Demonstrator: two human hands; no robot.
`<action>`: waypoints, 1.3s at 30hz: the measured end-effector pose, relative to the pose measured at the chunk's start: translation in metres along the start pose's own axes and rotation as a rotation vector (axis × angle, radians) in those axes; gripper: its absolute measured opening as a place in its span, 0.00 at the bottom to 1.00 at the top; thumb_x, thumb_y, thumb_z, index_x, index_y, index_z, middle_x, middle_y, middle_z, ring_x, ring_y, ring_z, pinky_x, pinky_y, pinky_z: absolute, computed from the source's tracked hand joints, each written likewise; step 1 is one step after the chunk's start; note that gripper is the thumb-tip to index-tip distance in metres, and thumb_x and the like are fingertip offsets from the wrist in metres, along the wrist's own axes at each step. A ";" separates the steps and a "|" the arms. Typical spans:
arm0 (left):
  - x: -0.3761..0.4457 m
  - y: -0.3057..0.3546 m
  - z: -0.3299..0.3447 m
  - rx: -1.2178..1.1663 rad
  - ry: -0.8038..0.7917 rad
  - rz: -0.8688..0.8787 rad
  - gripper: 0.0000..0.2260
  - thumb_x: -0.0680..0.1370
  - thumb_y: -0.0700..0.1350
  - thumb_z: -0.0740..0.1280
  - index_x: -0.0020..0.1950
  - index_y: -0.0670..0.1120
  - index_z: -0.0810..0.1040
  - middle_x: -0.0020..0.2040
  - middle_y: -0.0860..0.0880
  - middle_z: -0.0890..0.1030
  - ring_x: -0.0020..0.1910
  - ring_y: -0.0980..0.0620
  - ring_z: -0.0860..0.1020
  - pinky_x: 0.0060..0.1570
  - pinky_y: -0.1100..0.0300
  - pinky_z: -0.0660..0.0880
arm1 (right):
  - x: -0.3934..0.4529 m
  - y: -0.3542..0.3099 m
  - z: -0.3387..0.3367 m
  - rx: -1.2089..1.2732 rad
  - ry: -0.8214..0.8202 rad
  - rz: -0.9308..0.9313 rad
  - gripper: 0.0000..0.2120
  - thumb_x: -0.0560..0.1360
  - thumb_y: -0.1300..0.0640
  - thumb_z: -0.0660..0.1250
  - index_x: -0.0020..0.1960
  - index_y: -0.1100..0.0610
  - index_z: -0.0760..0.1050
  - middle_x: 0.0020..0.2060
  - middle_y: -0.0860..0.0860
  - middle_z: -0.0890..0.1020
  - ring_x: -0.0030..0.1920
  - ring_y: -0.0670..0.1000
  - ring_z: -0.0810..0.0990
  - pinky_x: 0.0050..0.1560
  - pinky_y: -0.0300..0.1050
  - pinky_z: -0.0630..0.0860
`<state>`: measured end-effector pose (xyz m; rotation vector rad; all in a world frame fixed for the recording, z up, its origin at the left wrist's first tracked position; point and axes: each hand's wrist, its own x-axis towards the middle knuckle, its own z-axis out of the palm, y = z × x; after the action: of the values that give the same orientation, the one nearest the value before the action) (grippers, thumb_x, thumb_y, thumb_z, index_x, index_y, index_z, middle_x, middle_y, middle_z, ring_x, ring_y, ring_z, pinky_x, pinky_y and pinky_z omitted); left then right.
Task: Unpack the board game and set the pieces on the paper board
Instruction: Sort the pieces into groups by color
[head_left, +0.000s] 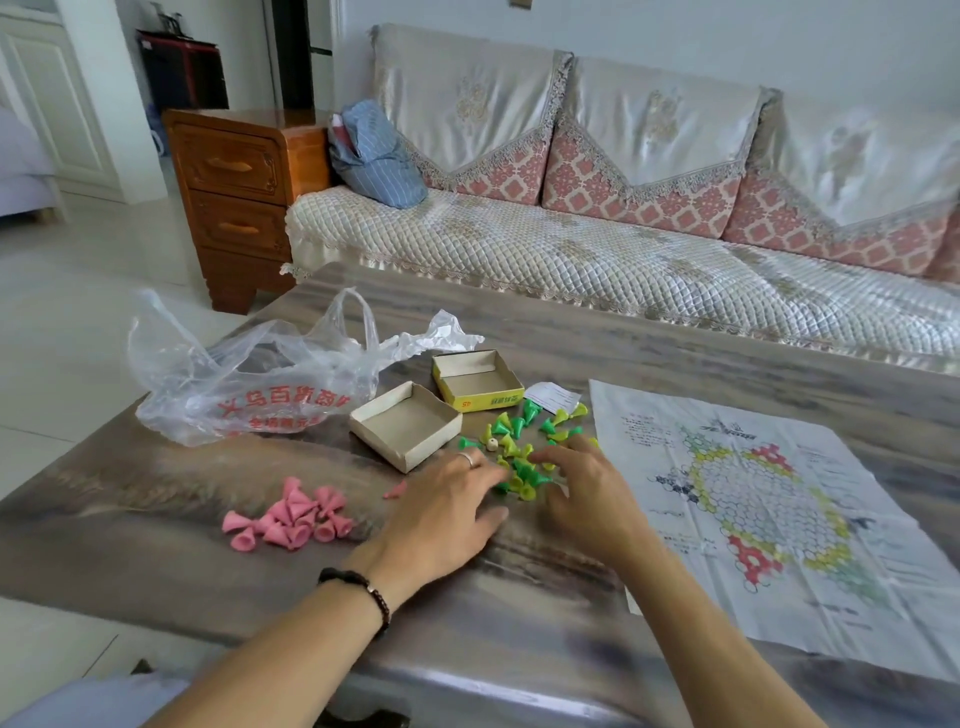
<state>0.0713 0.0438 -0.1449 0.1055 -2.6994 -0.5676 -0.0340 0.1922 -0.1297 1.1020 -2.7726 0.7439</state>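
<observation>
1. Both forearms reach in from the near edge of the table (519, 322); the left wrist wears a dark bead bracelet (363, 590).
2. L hand (447, 512) lies palm down, fingers straight and spread, tips touching the near-left edge of the green/yellow piece pile (524, 447); ring on one finger. It grips nothing.
3. R hand (587, 493) sits on the near-right side of the pile, fingers bent down among the pieces; can't tell if it pinches one, since the fingertips are blurred.
4. Pile = small cone-shaped pieces, green + yellow-green mixed, scattered loose on the table, w/ one pale bead-like bit at its left side.
5. Paper board (769, 509) lies flat and creased, right of the pile, printed w/ a hexagon-cell pattern and coloured corners. No pieces stand on it.
6. Plain cardboard tray (405, 426) is just left of the pile, open side up; yellow box half (478, 382) sits behind the pile, also open.
7. Small white paper slip (553, 397) lies behind the pile, right of the yellow box half.
8. Pink pieces (293, 517) are heaped well left of the pile, w/ one stray nearer the L hand.
9. Clear plastic bag (249, 379) w/ red print lies crumpled far left of the pile.
10. Sofa (623, 249) stands beyond the table; wooden cabinet (234, 192) at its left end.
</observation>
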 end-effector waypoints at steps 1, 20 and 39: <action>0.004 0.001 0.006 0.009 0.001 -0.004 0.17 0.77 0.53 0.66 0.66 0.53 0.75 0.62 0.53 0.76 0.62 0.50 0.72 0.58 0.53 0.72 | 0.005 0.001 -0.001 -0.030 -0.051 -0.021 0.23 0.68 0.66 0.62 0.60 0.52 0.78 0.49 0.53 0.75 0.51 0.56 0.76 0.50 0.50 0.74; -0.024 -0.010 0.003 -0.124 0.075 -0.063 0.10 0.72 0.51 0.73 0.52 0.52 0.82 0.46 0.54 0.82 0.47 0.55 0.76 0.48 0.58 0.74 | -0.025 0.010 -0.009 0.008 0.010 -0.122 0.02 0.71 0.60 0.69 0.41 0.56 0.81 0.36 0.46 0.78 0.40 0.49 0.77 0.42 0.40 0.70; -0.040 0.011 0.000 -0.274 -0.029 -0.042 0.14 0.70 0.50 0.76 0.55 0.52 0.82 0.48 0.54 0.82 0.46 0.59 0.78 0.49 0.61 0.75 | -0.073 -0.018 -0.004 0.172 -0.033 -0.040 0.18 0.70 0.55 0.72 0.59 0.53 0.78 0.45 0.46 0.81 0.43 0.43 0.78 0.44 0.31 0.73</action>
<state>0.1079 0.0595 -0.1545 0.0808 -2.6221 -0.9514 0.0317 0.2289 -0.1363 1.2048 -2.7466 0.9836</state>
